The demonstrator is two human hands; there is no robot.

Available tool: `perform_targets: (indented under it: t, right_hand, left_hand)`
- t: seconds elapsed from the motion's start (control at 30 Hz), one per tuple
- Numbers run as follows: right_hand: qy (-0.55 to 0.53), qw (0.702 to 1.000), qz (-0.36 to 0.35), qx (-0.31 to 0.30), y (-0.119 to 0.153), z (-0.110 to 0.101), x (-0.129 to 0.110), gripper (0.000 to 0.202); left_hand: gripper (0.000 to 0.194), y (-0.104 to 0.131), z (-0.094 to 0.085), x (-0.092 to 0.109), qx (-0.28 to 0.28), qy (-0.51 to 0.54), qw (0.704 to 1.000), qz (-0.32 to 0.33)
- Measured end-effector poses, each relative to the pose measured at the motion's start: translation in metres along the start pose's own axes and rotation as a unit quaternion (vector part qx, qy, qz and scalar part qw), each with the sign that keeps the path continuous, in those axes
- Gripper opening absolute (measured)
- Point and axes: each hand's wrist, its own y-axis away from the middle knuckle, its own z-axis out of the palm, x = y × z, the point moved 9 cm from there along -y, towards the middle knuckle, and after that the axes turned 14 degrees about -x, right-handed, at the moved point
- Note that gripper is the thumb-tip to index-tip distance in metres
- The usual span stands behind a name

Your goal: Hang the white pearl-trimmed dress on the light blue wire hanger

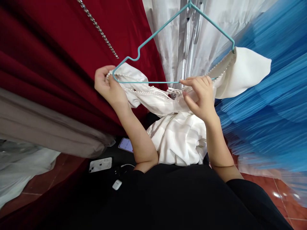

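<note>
A white dress [182,137] with pearl-beaded edging hangs partly on a teal clothes hanger [163,27], its lower part bunched on my lap. My left hand [111,84] is closed around the dress's beaded edge at the hanger's left corner. At the right end, a white shoulder piece [244,72] sits over the hanger arm. My right hand [201,95] lies across the hanger's bottom bar, fingers bent over it beside the neckline. Its thumb and index finger are apart, and its grip is partly hidden.
Red fabric [134,28] hangs at the left with a rhinestone trim [99,30]. Blue tulle [271,105] hangs close on the right. White fabric and a metal stand [184,48] are ahead. Beside me lie a white phone [100,164], a lit phone [126,145] and an earbud case [117,184].
</note>
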Motion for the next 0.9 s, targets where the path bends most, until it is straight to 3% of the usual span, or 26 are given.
perform_targets:
  t: [0.07, 0.13, 0.2, 0.3, 0.37, 0.47, 0.57, 0.63, 0.77, 0.9]
  right_hand:
    - [-0.007, 1.000, -0.005, -0.009, -0.001, 0.003, -0.004, 0.030]
    - [-0.009, 1.000, -0.004, -0.019, -0.004, 0.006, -0.005, 0.032]
    - [-0.007, 1.000, 0.001, -0.029, -0.006, 0.009, -0.004, 0.033]
    - [-0.005, 0.999, 0.008, -0.033, -0.007, 0.009, -0.002, 0.033]
    - [-0.009, 0.999, 0.009, -0.029, -0.006, 0.007, -0.003, 0.031]
    - [-0.021, 1.000, 0.007, -0.022, -0.005, 0.000, -0.008, 0.028]
    - [-0.034, 0.999, -0.017, -0.027, -0.008, -0.008, -0.012, 0.026]
    - [-0.025, 0.999, -0.034, 0.006, -0.008, -0.020, -0.007, 0.023]
    - [0.041, 0.986, 0.001, 0.162, 0.000, -0.057, 0.027, 0.035]
    - [0.065, 0.983, -0.020, 0.172, -0.004, -0.065, 0.057, 0.054]
  left_hand:
    - [0.022, 0.016, 0.001, 0.000, 0.000, -0.003, 1.000, -0.014]
    - [0.012, 0.030, 0.012, 0.004, -0.035, 0.013, 0.999, -0.029]
    - [0.003, 0.040, 0.033, 0.013, -0.099, 0.037, 0.993, -0.044]
    - [0.023, 0.052, 0.077, 0.028, -0.214, 0.087, 0.971, -0.069]
    - [0.033, 0.059, 0.102, 0.042, -0.250, 0.144, 0.955, -0.067]
    - [0.027, 0.069, 0.122, 0.056, -0.215, 0.213, 0.950, -0.070]
    - [0.016, 0.077, 0.130, 0.061, -0.171, 0.226, 0.955, -0.089]
    - [0.014, 0.079, 0.133, 0.065, -0.161, 0.237, 0.954, -0.082]
    - [0.014, 0.077, 0.131, 0.066, -0.147, 0.245, 0.955, -0.078]
    - [0.014, 0.076, 0.127, 0.063, -0.144, 0.239, 0.955, -0.099]
